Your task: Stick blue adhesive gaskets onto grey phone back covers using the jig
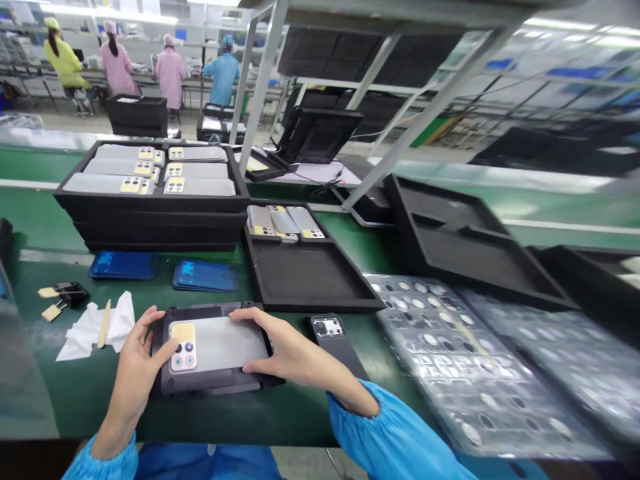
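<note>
A silver phone back cover [220, 345] with a camera cluster and a yellow film patch lies in a dark grey fixture [210, 383] on the green table. My left hand [136, 363] grips the fixture's left edge, thumb touching the cover near the cameras. My right hand [290, 350] wraps the right end of the cover, fingers above and thumb below. Both hands are closed on it.
Stacked black trays [150, 220] hold several covers at the back left. A black tray [310, 277] holds three covers. Blue films [205, 275], a white cloth [95, 327] with a stick, clear lens trays [470, 373], a black lens jig [333, 333]. Several people work far behind.
</note>
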